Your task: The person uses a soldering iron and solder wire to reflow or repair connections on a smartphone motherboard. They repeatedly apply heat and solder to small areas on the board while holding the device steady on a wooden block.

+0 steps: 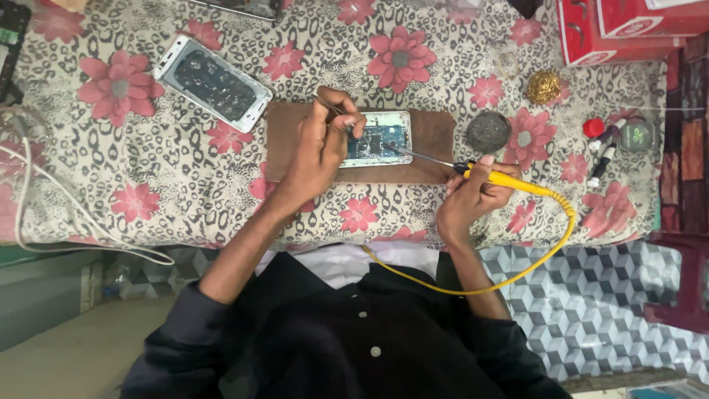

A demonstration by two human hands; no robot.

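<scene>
Opened phone [377, 138] between both hands

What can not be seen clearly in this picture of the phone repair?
Head view only:
- Left hand covers the left part of the opened phone; the thin tool in its grip is mostly hidden by the fingers.
- The point where the soldering iron tip meets the board is too small to judge.
- Red boxes are cut off by the top edge.
- The dark object at the left edge is cut off.
</scene>
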